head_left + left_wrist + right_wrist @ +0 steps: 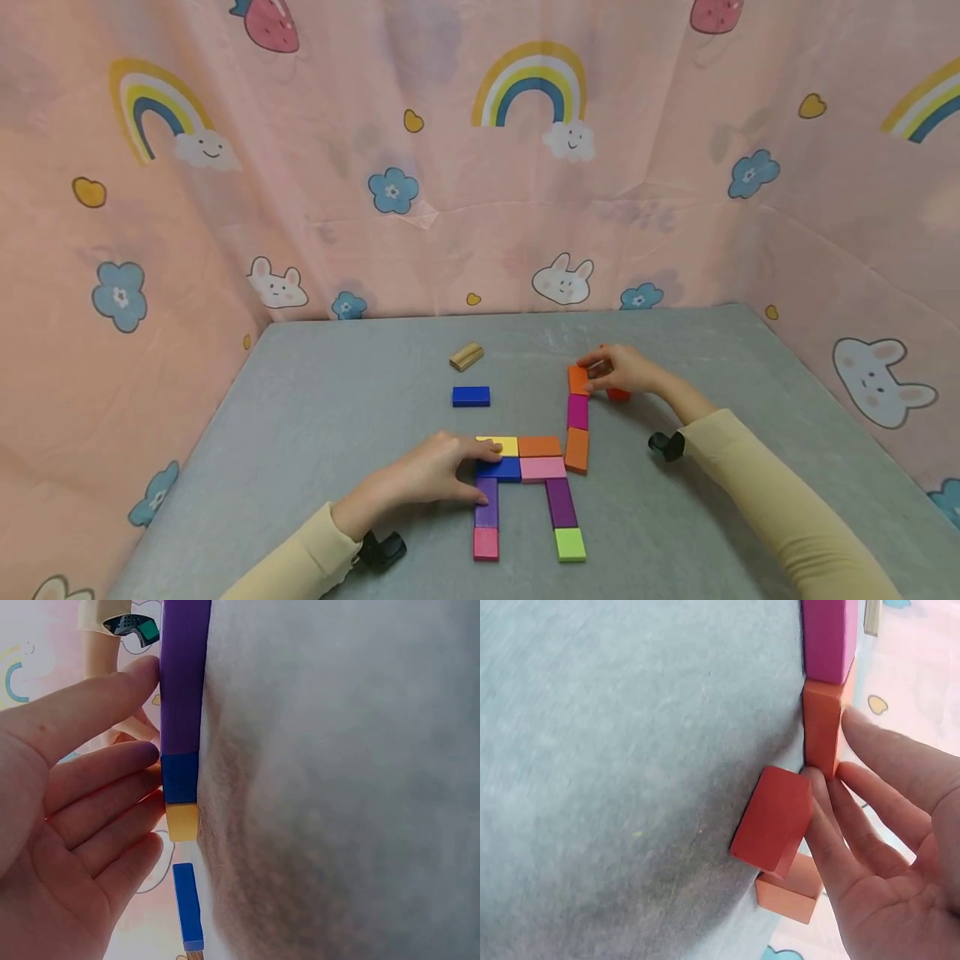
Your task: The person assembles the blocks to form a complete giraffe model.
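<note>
On the grey table, flat coloured blocks form a pattern with two legs and a column at its right. My left hand (429,471) lies at the pattern's left side, fingers extended over the yellow block (508,446) and dark blue block (501,470), thumb by the purple block (487,500). With thumb and fingertips my right hand (632,372) pinches the orange block (577,380) topping the column, its end against the magenta block (577,412). Beneath the column's magenta piece lies another orange block (577,451). A red block (771,817) sits right beside the right fingers.
Beyond the red block lies a loose orange block (787,898). A blue block (471,397) and a wooden-coloured block (467,357) lie behind the pattern. Its legs end in a pink block (486,544) and a lime block (570,545). A printed pink curtain (450,233) surrounds the table.
</note>
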The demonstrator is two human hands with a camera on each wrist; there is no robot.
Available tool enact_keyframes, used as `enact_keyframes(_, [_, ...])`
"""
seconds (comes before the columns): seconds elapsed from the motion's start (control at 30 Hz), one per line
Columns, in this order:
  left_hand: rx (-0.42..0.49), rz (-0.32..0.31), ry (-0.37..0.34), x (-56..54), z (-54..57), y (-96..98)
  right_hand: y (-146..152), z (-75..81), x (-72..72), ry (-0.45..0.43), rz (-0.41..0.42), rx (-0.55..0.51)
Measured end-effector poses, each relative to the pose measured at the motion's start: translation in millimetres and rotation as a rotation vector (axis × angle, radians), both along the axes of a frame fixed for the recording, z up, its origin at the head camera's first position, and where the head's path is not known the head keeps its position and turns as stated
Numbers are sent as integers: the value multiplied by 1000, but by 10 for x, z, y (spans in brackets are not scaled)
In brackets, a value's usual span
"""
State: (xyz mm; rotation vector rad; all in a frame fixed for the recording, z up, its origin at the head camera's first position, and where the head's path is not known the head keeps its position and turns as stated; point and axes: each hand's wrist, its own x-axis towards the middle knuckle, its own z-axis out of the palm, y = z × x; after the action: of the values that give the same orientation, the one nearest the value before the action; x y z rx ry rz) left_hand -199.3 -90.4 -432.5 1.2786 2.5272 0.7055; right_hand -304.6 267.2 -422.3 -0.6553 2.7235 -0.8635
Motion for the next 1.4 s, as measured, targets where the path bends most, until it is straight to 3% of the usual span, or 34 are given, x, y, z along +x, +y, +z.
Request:
enact_keyframes(0.27, [-2, 1, 3, -9, -11, 10, 24, 12, -14, -45, 1, 0])
enact_keyframes(1.03, [-12, 1, 5, 5, -1, 20, 23, -26, -13, -37, 9, -9])
enact_keyframes(1.4, [-1, 4, -8, -8, -15, 11, -143, 192, -70, 4, -21, 0])
